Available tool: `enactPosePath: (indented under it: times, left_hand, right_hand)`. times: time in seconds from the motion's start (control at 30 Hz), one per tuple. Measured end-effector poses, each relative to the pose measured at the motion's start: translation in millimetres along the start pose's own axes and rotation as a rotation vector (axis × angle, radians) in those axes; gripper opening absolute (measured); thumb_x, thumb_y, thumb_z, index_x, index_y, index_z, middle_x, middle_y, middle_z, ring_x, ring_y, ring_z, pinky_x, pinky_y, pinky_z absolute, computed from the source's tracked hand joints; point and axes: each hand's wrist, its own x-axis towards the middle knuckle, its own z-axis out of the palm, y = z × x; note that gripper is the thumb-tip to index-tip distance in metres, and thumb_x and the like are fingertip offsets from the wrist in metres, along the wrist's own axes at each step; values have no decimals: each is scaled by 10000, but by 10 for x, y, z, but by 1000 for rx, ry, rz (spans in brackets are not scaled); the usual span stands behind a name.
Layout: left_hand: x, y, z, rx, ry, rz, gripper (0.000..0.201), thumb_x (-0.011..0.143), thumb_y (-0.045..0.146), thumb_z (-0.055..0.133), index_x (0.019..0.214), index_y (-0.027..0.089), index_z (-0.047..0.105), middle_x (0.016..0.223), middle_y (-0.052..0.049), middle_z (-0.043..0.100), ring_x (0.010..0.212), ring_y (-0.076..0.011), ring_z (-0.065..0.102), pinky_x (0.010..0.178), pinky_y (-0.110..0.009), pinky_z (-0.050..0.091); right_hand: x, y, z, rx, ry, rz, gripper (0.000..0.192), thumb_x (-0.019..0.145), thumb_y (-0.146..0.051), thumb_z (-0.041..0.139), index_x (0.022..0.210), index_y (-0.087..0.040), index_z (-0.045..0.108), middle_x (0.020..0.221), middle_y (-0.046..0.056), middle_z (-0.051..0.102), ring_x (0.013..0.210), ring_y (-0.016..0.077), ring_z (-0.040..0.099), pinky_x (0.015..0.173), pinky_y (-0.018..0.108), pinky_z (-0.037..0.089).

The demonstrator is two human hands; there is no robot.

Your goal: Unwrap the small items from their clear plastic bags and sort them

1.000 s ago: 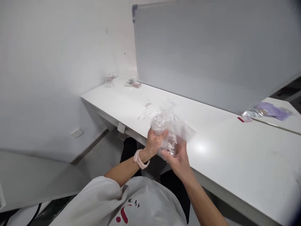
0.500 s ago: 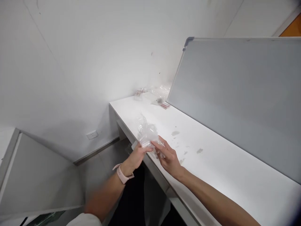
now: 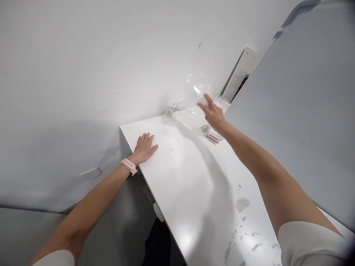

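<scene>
Left hand [image 3: 144,147] is laid flat on the white desk [image 3: 194,192], palm down, fingers spread, near the desk's left front corner. Nothing is gripped by it. A pink watch [image 3: 129,166] is worn on that wrist, just off the desk edge.

Right hand [image 3: 213,113] is stretched out toward the far end of the desk, raised above the surface, fingers loosely apart and pointing up and to the left. A clear plastic bag [image 3: 197,88] is seen just above and beside the fingertips, up against the white wall [image 3: 97,66]. The bag is blurred and see-through, so contact with the fingers cannot be told; no closed grip on it is shown.

Below the right hand, a heap of clear plastic bags [image 3: 191,119] lies at the far end of the desk, near the wall. A small bag with pinkish contents [image 3: 169,110] sits at the left end of the heap. A pink-red strip [image 3: 213,137] lies on the desk just under the right wrist, at the near edge of the heap.

A grey partition panel [image 3: 305,122] runs along the right side of the desk. A wall socket [image 3: 91,173] is seen low on the wall, left of the desk. Smudges and stains [image 3: 242,204] are visible on the near part of the desktop.
</scene>
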Motion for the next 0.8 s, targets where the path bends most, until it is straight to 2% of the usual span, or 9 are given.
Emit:
enactPosePath:
  times: [0.07, 0.13, 0.2, 0.3, 0.4, 0.53, 0.6, 0.67, 0.8]
  left_hand:
    - [110, -11, -114, -47, -81, -2, 644, 972, 350, 469, 1517, 44, 314, 1644, -241, 199, 1545, -383, 98, 1229, -538, 109]
    - [258, 23, -261, -116, -116, -27, 684, 965, 364, 503, 1529, 44, 285, 1651, -242, 173, 1529, -407, 156, 1212, -537, 177]
    - [488, 125, -394, -168, -28, -65, 681, 971, 388, 490, 1528, 55, 285, 1642, -235, 213, 1489, -403, 271, 1183, -523, 260]
    - [992, 405, -457, -187, 204, -84, 599, 972, 342, 469, 1494, 73, 348, 1577, -205, 336, 1457, -342, 322, 1189, -478, 269]
    - [1541, 727, -318, -192, 261, -27, 631, 955, 389, 515, 1523, 176, 339, 1640, -153, 211, 1514, -367, 159, 1201, -550, 216]
    - [2044, 933, 49, -108, 186, 28, 787, 857, 430, 669, 1554, 285, 332, 1699, -70, -55, 1516, -452, -146, 1146, -740, 81]
    - [2187, 883, 245, -78, 152, -3, 758, 852, 422, 676, 1533, 249, 391, 1700, -94, -35, 1514, -470, -102, 1145, -743, 48]
    - [2282, 765, 400, -85, 137, -50, 660, 883, 377, 637, 1486, 168, 470, 1690, -149, 44, 1510, -472, 46, 1173, -692, 75]
    - [2321, 543, 475, -107, 129, -10, 571, 889, 232, 585, 1436, 80, 525, 1645, -191, 219, 1439, -395, 306, 1203, -545, 202]
  right_hand:
    - [398, 320, 120, -106, 57, 44, 401, 1055, -341, 398, 1286, -92, 611, 1624, 195, 292, 1356, 328, 505, 967, 512, 508]
    - [598, 533, 262, -165, 120, 117, 657, 1025, -530, 316, 1307, -5, 592, 1613, 271, 244, 1383, 373, 448, 1030, 541, 421]
    - [579, 606, 413, -187, 181, 197, 832, 948, -662, 307, 1368, 13, 550, 1613, 289, 219, 1408, 426, 382, 1061, 592, 345]
    - [202, 487, 605, -164, 263, 212, 713, 947, -642, 441, 1402, -105, 558, 1580, 207, 362, 1396, 430, 389, 1053, 659, 353]
    - [-373, 300, 738, -156, 253, 163, 518, 989, -518, 449, 1371, -203, 603, 1480, 138, 506, 1357, 371, 434, 1066, 611, 402]
    - [-945, 273, 893, -149, 102, 262, 519, 953, -545, 492, 1402, -293, 562, 1570, 110, 393, 1420, 397, 352, 1076, 655, 360]
    - [-1049, 325, 952, -128, 26, 310, 530, 932, -577, 504, 1401, -333, 542, 1579, 109, 376, 1410, 406, 360, 1053, 682, 355]
    - [-1066, 360, 980, -111, -15, 338, 524, 919, -587, 509, 1380, -340, 545, 1565, 116, 393, 1367, 402, 411, 1047, 691, 343]
    - [-1080, 337, 927, -68, -31, 395, 489, 912, -560, 502, 1333, -315, 559, 1549, 125, 415, 1285, 369, 498, 1055, 663, 336]
